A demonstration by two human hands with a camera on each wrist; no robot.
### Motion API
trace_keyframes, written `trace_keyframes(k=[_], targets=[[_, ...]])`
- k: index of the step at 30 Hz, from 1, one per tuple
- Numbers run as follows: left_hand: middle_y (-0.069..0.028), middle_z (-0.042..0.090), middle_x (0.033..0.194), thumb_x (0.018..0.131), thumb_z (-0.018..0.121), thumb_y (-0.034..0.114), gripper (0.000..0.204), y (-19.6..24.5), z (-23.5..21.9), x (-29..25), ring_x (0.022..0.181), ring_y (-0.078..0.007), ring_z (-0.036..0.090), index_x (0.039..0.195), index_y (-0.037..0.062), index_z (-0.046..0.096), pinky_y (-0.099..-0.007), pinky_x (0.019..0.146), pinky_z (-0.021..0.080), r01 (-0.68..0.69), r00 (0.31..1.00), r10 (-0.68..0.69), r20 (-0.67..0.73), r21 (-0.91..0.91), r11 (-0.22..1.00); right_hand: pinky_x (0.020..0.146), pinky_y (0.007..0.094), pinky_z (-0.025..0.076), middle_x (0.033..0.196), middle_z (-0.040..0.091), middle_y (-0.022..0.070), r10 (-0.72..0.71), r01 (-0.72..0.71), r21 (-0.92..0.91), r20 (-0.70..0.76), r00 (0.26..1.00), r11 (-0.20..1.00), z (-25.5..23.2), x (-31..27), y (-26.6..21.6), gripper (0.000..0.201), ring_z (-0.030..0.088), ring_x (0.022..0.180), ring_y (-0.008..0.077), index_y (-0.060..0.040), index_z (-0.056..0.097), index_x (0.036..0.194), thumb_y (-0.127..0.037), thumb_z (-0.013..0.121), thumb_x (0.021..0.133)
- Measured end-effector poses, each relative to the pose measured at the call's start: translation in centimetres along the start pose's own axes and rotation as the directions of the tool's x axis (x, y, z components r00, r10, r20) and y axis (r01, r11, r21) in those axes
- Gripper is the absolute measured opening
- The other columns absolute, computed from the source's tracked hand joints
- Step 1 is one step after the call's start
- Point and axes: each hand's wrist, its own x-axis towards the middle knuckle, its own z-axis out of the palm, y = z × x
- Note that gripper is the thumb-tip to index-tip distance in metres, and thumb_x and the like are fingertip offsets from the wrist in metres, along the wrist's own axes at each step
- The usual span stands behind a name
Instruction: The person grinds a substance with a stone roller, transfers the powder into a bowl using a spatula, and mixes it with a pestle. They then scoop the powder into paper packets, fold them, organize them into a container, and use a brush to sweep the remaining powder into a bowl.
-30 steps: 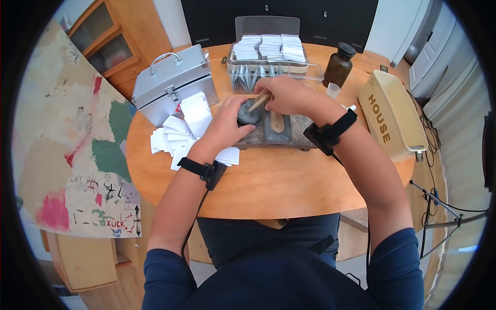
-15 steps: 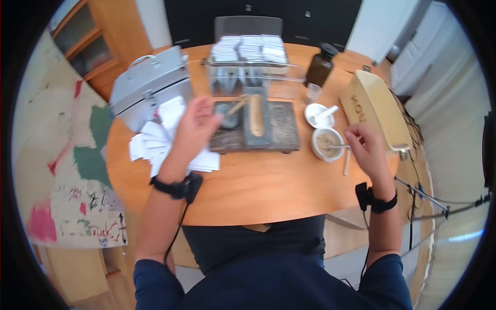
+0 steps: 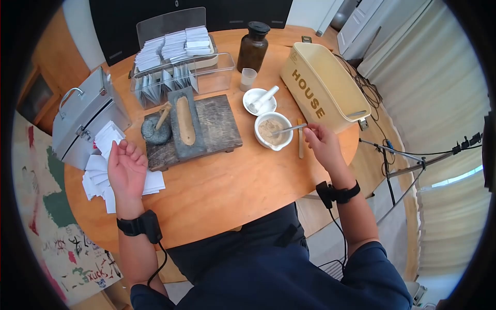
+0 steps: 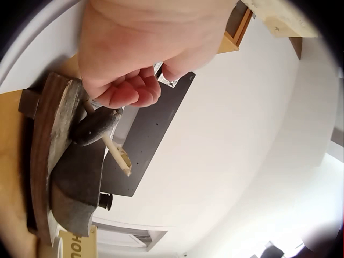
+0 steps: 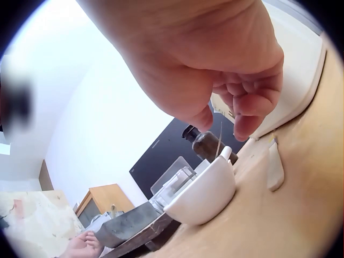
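My left hand [image 3: 128, 157] lies palm up on a pile of white paper slips [image 3: 98, 173], fingers loosely curled and holding nothing. In the left wrist view the left hand [image 4: 126, 91] hangs just short of the dark stone mortar [image 4: 94, 126], which has a wooden stick [image 4: 115, 153] in it. My right hand [image 3: 310, 131] pinches the end of a metal spoon [image 3: 289, 128] that rests in a white bowl [image 3: 272, 130] of beige powder. In the right wrist view the right hand [image 5: 226, 115] hovers curled over the bowl [image 5: 204, 191].
A wooden board [image 3: 217, 129] carries the stone mortar [image 3: 156, 131] and a stone slab [image 3: 183, 121]. Around it stand a small white mortar [image 3: 258, 99], a plastic cup [image 3: 248, 78], a brown bottle [image 3: 253, 46], a cream HOUSE box [image 3: 323, 90], a clear packet box [image 3: 175, 67] and a metal case [image 3: 85, 119]. A wooden spatula [image 3: 300, 138] lies by the bowl.
The right hand let go of the stick in the stone mortar and moved right to the spoon. The left hand left the mortar and turned palm up over the papers.
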Motion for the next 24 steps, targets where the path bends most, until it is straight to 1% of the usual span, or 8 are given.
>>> trace_keyframes(k=[2,4,8,10,14,16,19,24], targets=[[-0.0027,0.046,0.083,0.104,0.046,0.031,0.026,-0.4,0.6,-0.4,0.073,-0.0145,0.043,0.098,0.0069,0.055,-0.0279,0.064,0.038,-0.002,1.0,0.002,0.012,0.001,1.0,0.064,0.0261,0.051,0.077,0.067,0.0067,0.062,-0.062,0.107,0.006,0.998,0.992,0.8,1.0,-0.7,0.029,0.062,0.07,0.0114,0.0065,0.066,0.106,-0.021,0.066,0.094],[-0.0026,0.046,0.083,0.105,0.045,0.031,0.026,-0.7,0.8,-0.9,0.074,-0.0144,0.043,0.099,0.0068,0.054,-0.0276,0.065,0.038,0.0,1.0,0.0,0.015,-0.002,1.0,0.064,0.0232,0.05,0.079,0.067,0.0045,0.148,-0.171,0.21,0.123,0.981,0.963,0.9,1.5,-1.0,0.026,0.062,0.071,0.0098,0.0061,0.066,0.104,-0.018,0.064,0.095],[-0.0027,0.047,0.084,0.105,0.045,0.034,0.029,-1.4,0.7,-0.9,0.075,-0.0159,0.044,0.098,0.007,0.055,-0.0289,0.066,0.039,0.033,0.997,-0.034,0.067,0.021,0.999,0.064,0.0224,0.049,0.079,0.067,0.0038,0.163,-0.188,0.256,0.115,0.98,0.948,0.5,1.4,-2.0,0.021,0.061,0.072,0.0086,0.0044,0.066,0.104,-0.015,0.063,0.096],[-0.0028,0.048,0.084,0.104,0.045,0.034,0.029,-1.1,0.5,-1.0,0.075,-0.016,0.045,0.099,0.007,0.055,-0.029,0.066,0.039,0.047,0.996,-0.048,0.078,0.01,0.999,0.064,0.0231,0.05,0.081,0.067,0.0034,-0.018,0.009,0.182,0.047,0.999,0.983,0.4,1.1,-2.1,0.02,0.061,0.072,0.0092,0.0048,0.066,0.101,-0.014,0.063,0.096],[-0.0033,0.049,0.084,0.104,0.046,0.034,0.029,-1.3,0.2,-0.8,0.075,-0.0161,0.045,0.099,0.0071,0.055,-0.0292,0.067,0.039,0.03,0.996,-0.03,0.089,0.004,1.0,0.064,0.0272,0.051,0.079,0.069,0.007,-0.02,0.017,0.056,0.059,0.998,0.998,-0.7,0.8,-0.8,0.024,0.064,0.07,0.0134,0.0042,0.067,0.096,-0.019,0.067,0.093],[-0.0035,0.049,0.085,0.104,0.046,0.034,0.029,-0.6,-0.2,-0.9,0.076,-0.0162,0.045,0.099,0.0072,0.055,-0.0292,0.067,0.039,-0.003,0.993,0.004,0.116,-0.003,1.0,0.064,0.0316,0.052,0.076,0.069,0.0127,0.041,-0.049,-0.353,-0.03,0.999,0.934,-0.9,0.1,-0.5,0.031,0.067,0.07,0.02,0.0027,0.067,0.09,-0.028,0.072,0.088],[-0.0038,0.049,0.085,0.104,0.046,0.034,0.029,-1.0,0.4,-0.9,0.076,-0.0162,0.045,0.098,0.0072,0.055,-0.0288,0.067,0.039,0.006,0.998,-0.006,0.068,-0.003,1.0,0.063,0.0362,0.052,0.073,0.068,0.016,0.152,-0.107,-0.474,0.058,0.987,0.874,0.1,-1.6,-1.7,0.035,0.068,0.069,0.0274,-0.0002,0.068,0.086,-0.035,0.076,0.082],[-0.0044,0.05,0.085,0.103,0.047,0.034,0.029,-1.1,0.2,-0.8,0.076,-0.0163,0.045,0.097,0.0071,0.056,-0.0285,0.067,0.038,0.03,0.997,-0.028,0.072,-0.027,0.999,0.064,0.0421,0.053,0.075,0.069,0.0169,0.07,-0.023,-0.612,0.053,0.996,0.791,0.8,-2.0,-0.2,0.03,0.067,0.069,0.0341,-0.0015,0.067,0.08,-0.031,0.072,0.082]])
